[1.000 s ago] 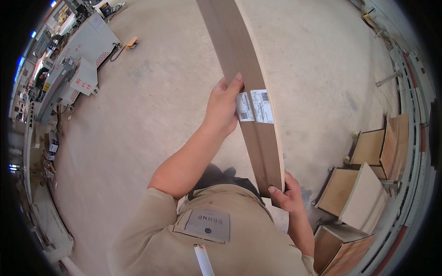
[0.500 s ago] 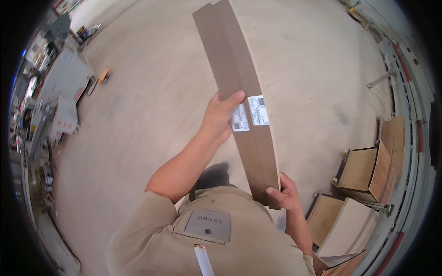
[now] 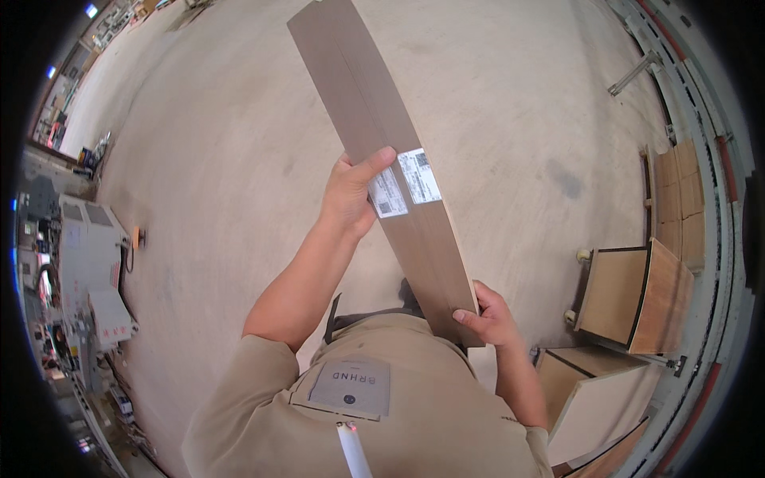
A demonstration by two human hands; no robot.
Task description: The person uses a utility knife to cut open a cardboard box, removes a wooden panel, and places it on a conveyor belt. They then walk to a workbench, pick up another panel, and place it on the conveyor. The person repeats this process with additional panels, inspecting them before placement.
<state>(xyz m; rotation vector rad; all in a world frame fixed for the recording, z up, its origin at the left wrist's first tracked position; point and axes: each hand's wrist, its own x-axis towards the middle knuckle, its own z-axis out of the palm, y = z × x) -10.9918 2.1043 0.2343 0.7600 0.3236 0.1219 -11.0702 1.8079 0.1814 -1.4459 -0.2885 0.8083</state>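
Two long, narrow brown boards [image 3: 358, 88] lie side by side in my hands, a thin seam between them. They slant from the upper left down to my waist. My left hand [image 3: 351, 191] grips them near mid-length from the left edge, thumb on top beside two white printed labels [image 3: 418, 175]. At the near end, my right hand [image 3: 490, 317] clasps the right edge, its thumb on the upper face and its fingers mostly hidden beneath. A lit cigarette [image 3: 353, 450] shows at the lower edge, in front of my tan shirt.
Wooden box-like pieces [image 3: 617, 287], one with small wheels, stand at the right, before stacked brown boxes [image 3: 679, 199] and a long metal rail. A metal bar [image 3: 635, 73] juts out at upper right. Left is a grey machine [image 3: 88, 247] with a small orange item [image 3: 139, 237] beside it.
The boards' far end has swung left in the view, both hands keeping their grip. The machine at left appears lower, and the surroundings have shifted as my view turned.
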